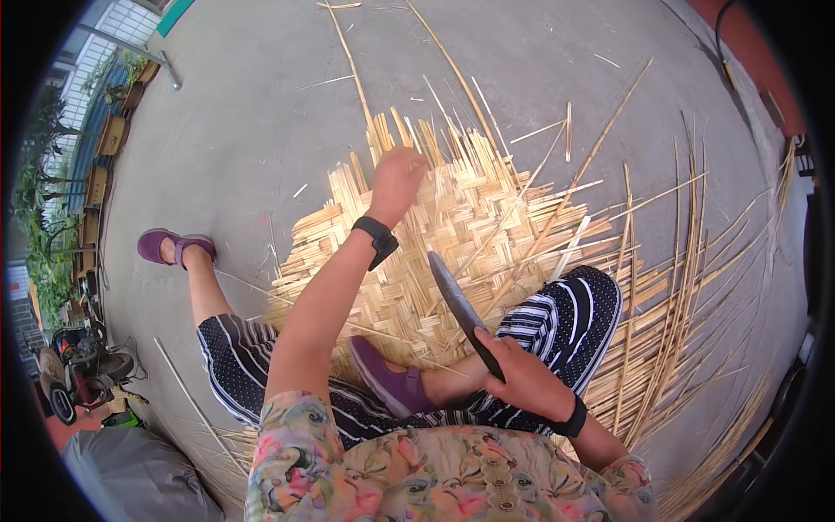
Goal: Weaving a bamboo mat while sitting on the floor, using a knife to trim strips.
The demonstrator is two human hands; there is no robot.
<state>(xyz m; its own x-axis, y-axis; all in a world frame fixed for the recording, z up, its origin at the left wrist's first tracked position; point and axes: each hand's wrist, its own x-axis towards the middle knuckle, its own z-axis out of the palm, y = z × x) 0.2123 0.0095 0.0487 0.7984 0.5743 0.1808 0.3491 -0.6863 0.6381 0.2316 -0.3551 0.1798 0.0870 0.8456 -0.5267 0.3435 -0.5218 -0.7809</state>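
Observation:
Across the floor in front of me lies a partly woven mat of pale split strips, its far edge ragged with loose strip ends. My left hand is over the far left part of the mat, slightly blurred. Its fingers are curled, and whatever may be between them is hidden. Near my bent knee, my right hand is wrapped round the dark handle of a long knife. The knife's grey, slightly curved blade points away and to the left, over the weave. My foot in a purple shoe rests on the mat's near part.
Long loose strips fan out at the right. Two long strips reach away from the far edge, one of them a thin cane. My other purple shoe is on the concrete. Planters line the left; a grey covered bundle stands nearby.

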